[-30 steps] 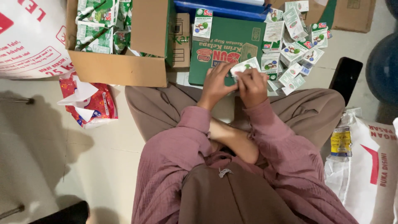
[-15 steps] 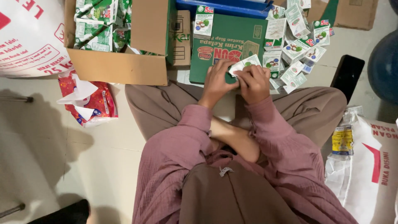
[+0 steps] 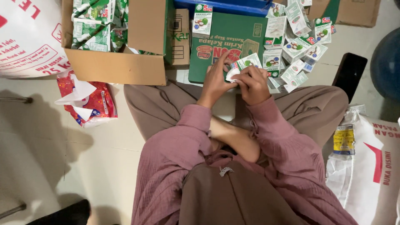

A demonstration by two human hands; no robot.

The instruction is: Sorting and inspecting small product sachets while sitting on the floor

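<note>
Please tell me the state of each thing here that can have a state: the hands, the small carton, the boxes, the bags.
left hand: gripping the small carton
right hand: gripping the same carton
small carton: held up between both hands
brown cardboard box: open, filled with green-and-white cartons
green flat box: lying flat, closed
loose cartons: scattered in a heap
red bag: crumpled, on the floor

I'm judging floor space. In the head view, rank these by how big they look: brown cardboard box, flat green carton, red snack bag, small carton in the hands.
1. Brown cardboard box
2. Flat green carton
3. Red snack bag
4. Small carton, held by left hand and right hand
</note>
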